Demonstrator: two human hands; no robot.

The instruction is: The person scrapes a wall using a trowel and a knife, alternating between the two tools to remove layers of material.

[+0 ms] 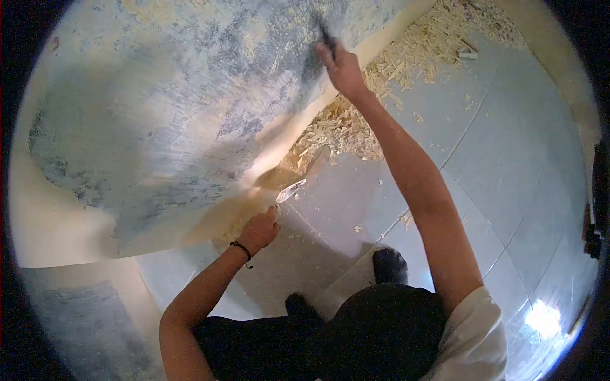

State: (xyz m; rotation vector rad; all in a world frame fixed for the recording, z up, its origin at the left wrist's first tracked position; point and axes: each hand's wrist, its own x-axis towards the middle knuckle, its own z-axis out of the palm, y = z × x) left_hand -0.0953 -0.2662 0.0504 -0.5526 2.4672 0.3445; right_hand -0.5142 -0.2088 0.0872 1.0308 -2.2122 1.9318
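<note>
My right hand [343, 68] grips a dark, slim scraper [326, 33], blurred by motion, its far end over the patchy grey-blue wall [171, 108]. My left hand [259, 230] is lower down, by the wall's cream bottom band, with its fingers curled in and a dark bracelet on the wrist. A bright, shiny elongated piece [291, 190] shows just beyond its fingertips; I cannot tell whether the hand holds it. Cream and yellowish flecks cover much of the wall.
Pale shavings [346, 132] are heaped along the foot of the wall, with loose flakes across the tiled floor [470, 152]. A small white piece [467, 56] lies by the upper heap. My dark-covered feet [389, 265] are below, and a bright reflection [543, 319] shows at lower right.
</note>
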